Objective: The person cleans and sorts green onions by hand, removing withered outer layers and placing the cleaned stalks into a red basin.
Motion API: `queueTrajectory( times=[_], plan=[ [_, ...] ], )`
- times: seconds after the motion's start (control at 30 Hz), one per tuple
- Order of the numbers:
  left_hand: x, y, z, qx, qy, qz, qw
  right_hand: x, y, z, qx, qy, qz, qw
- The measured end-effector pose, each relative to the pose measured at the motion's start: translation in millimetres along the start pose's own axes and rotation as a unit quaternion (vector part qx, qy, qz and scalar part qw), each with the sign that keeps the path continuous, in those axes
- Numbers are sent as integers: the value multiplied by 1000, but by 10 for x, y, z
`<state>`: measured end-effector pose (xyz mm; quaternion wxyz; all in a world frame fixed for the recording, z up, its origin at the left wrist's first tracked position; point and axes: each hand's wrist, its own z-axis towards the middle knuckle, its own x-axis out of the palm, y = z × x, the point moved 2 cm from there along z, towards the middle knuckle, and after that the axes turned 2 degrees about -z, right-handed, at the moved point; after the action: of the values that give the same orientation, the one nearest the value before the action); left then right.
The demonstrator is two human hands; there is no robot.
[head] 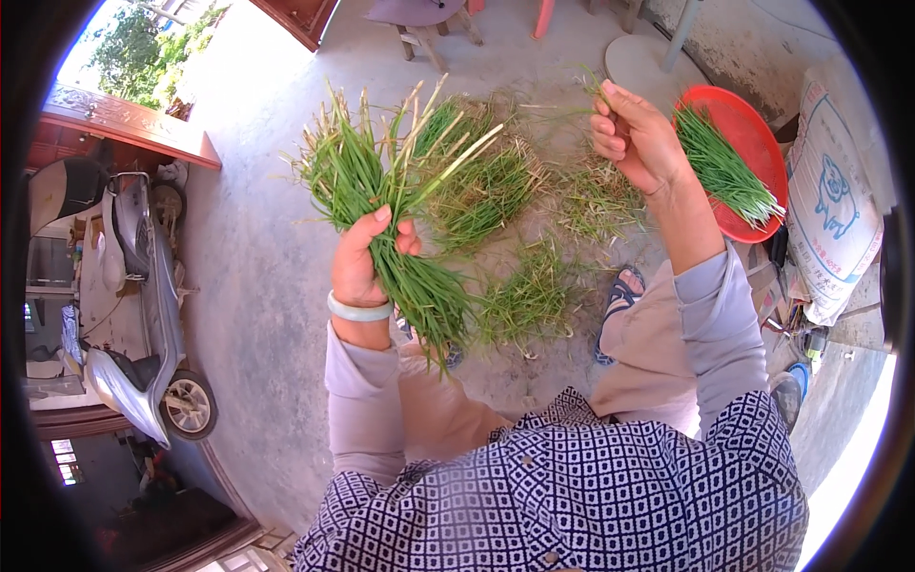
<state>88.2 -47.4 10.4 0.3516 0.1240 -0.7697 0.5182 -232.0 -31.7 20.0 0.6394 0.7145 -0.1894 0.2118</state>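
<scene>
My left hand grips a thick bunch of green garlic chives around its middle. The pale, ragged ends fan out upward, while the green leaf tips hang toward my legs. Raised to the right, my right hand pinches a few thin chive leaves between thumb and fingers. Below and between the hands, a large heap of chives mixed with dry stalks lies on the concrete floor. Smaller heaps of loose trimmings are spread near my feet. At far right, neat chives with white ends lie in a red plastic basket.
A white woven sack with a printed pig stands beside the basket. A scooter is parked at left. Wooden stool legs and a round pale base with a pole stand ahead. My sandalled foot is close to the trimmings.
</scene>
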Motion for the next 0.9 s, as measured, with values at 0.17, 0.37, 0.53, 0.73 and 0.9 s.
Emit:
queueTrajectory(
  times=[0.17, 0.37, 0.53, 0.73, 0.9],
  plan=[
    [-8, -17, -35, 15, 0, 27, 1000, 74, -261, -85, 54, 57, -405, 911],
    [75, 24, 0, 5, -22, 24, 999, 548, -701, -483, 21, 260, -544, 798],
    [190, 108, 21, 3, -43, 107, 993, 723, -366, -329, 31, 112, -331, 936],
    [383, 300, 50, -8, -41, 164, 986, 796, -531, -157, -1, 36, -310, 950],
    [420, 369, 78, -19, -40, 159, 986, 779, -598, -142, 48, 61, -253, 964]
  ],
)
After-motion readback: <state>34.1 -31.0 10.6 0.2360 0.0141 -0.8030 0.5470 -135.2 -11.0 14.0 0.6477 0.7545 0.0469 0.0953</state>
